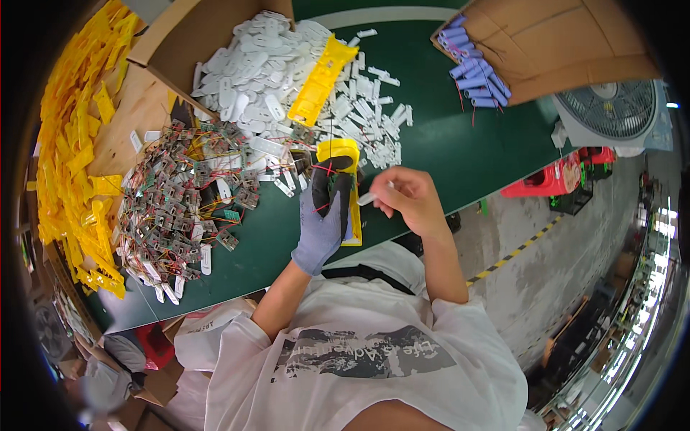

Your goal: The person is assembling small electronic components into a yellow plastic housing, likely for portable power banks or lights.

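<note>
My left hand (320,224), in a grey glove with black finger coating, grips a yellow plastic housing (355,231) near the table's front edge. Its fingers hide much of the housing, and thin red wires show by them. My bare right hand (415,202) is just right of the housing, pinching a small white plastic piece (366,199) between thumb and fingers. A second yellow housing (322,82) lies farther back on the white parts. Left of my gloved hand spreads a heap of wired circuit boards (172,205).
Large white covers (248,61) spill from a cardboard box (180,39), with small white pieces (377,118) beside them. Yellow shells (68,144) pile up far left. Blue cylindrical cells (485,82) with wires lie by another cardboard box (575,47). A fan (611,111) and red crates (548,179) stand right.
</note>
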The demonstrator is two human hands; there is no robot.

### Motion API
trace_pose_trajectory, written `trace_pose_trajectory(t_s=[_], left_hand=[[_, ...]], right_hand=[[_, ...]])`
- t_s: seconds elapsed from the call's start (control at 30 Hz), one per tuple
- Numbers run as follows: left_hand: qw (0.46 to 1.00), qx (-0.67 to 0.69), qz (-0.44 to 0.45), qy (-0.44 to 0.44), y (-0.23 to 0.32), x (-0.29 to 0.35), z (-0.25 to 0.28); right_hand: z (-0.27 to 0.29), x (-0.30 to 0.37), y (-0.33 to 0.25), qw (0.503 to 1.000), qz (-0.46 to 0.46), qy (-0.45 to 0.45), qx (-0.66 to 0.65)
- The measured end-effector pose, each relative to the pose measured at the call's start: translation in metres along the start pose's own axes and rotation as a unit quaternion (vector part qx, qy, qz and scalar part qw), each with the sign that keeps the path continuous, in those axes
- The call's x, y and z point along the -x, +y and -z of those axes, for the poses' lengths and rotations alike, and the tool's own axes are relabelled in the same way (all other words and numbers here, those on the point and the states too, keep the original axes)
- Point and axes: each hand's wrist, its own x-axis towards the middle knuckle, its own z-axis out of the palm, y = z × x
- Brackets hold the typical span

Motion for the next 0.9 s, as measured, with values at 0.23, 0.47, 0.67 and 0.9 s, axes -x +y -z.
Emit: trace_pose_trajectory(t_s=[0.23,0.47,0.67,0.9], left_hand=[[0.990,-0.115,-0.085,0.007,-0.005,0.001,0.000],[0.986,-0.100,-0.124,0.051,-0.006,0.002,-0.006],[0.988,-0.085,-0.116,0.060,-0.009,0.001,-0.006],[0.984,-0.115,-0.127,0.040,-0.008,0.000,-0.004]], right_hand=[[-0.001,-0.010,0.003,0.978,0.021,-0.027,0.205],[-0.025,-0.005,0.028,0.995,0.083,0.050,0.028],[-0.030,-0.005,0.034,0.993,0.096,0.067,-0.029],[-0.036,0.003,0.032,0.964,0.188,0.121,0.147]])
